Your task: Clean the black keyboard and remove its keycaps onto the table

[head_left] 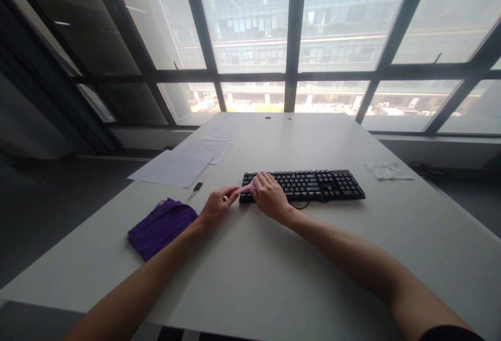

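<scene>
A pink tool (pixel 247 187) is over the left end of the black keyboard (pixel 303 185), in the middle of the white tabletop (pixel 242 273). The left hand (pixel 219 204) pinches its near end between thumb and fingers; the right hand (pixel 269 194) covers its other end, fingers together, its exact grip hidden. Left of the left hand, toward the tabletop's left edge, is a folded purple cloth (pixel 161 228), with a small black item (pixel 198 186) just beyond it. Farther off, paper sheets (pixel 176 166) lie along the left edge, and a crumpled wrapper (pixel 387 171) lies near the right edge.
</scene>
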`<state>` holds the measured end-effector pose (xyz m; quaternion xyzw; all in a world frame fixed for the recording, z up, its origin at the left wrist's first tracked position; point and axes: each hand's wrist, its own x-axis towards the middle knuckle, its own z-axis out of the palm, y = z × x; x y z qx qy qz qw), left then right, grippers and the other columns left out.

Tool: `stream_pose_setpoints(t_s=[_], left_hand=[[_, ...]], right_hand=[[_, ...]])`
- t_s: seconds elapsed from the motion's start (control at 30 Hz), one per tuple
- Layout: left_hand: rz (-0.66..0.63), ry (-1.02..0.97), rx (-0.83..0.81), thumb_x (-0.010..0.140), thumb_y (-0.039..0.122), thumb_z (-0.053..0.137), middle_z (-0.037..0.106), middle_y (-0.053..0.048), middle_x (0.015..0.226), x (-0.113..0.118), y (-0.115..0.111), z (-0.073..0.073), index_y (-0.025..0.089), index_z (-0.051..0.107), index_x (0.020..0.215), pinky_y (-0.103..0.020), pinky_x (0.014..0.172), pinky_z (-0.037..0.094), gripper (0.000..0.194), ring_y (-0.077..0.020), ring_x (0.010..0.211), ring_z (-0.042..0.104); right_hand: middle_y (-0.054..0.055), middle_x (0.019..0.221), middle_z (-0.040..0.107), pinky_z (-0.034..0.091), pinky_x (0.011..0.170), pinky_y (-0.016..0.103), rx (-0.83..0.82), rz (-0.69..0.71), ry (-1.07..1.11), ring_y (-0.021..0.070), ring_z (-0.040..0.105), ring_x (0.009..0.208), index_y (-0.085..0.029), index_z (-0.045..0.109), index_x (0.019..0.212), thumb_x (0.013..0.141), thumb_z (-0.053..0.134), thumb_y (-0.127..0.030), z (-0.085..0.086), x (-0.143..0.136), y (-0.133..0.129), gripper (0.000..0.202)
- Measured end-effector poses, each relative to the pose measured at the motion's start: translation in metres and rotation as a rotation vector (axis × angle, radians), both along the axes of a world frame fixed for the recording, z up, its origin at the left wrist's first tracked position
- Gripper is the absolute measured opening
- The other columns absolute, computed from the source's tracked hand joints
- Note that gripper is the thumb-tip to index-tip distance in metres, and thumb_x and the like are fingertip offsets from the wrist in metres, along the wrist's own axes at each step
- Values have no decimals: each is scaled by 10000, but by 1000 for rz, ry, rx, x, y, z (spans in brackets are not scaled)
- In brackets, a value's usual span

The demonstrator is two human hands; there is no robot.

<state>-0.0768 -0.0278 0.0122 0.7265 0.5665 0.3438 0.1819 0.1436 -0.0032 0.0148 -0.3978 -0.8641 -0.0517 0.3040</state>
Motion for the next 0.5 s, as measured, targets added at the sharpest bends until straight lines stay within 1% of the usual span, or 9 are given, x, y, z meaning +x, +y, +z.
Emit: stream_pose_setpoints(t_s=[0.23,0.33,0.43,0.5], left_hand=[[-9,-12,12,915,595,524,741,-103,1154,1,0,1,172,732,1147,-291,761,537,525,-246,972,688],[-4,-23,37,917,590,526,740,-104,1152,1,-1,2,172,731,1144,-293,762,540,518,-244,971,689],[-11,-26,48,917,588,528,737,-108,1163,2,-2,3,175,728,1154,-307,807,540,517,-249,993,686],[-20,-21,38,919,587,523,736,-109,1167,2,-1,3,173,727,1158,-317,843,535,520,-254,1012,681]], right_hand=[[228,1411,552,318,1179,431,-2,6,1,301,461,1362,-30,568,1313,1003,477,-293,0,0,0,417],[227,1418,548,318,1179,443,3,5,18,296,449,1375,-35,557,1333,1013,442,-285,1,0,0,422],[233,1439,529,312,1184,452,15,12,36,291,433,1391,-26,537,1356,1020,412,-272,1,0,-1,435],[230,1437,532,310,1186,454,16,18,35,294,436,1387,-25,542,1349,1016,424,-274,0,0,-1,432]])
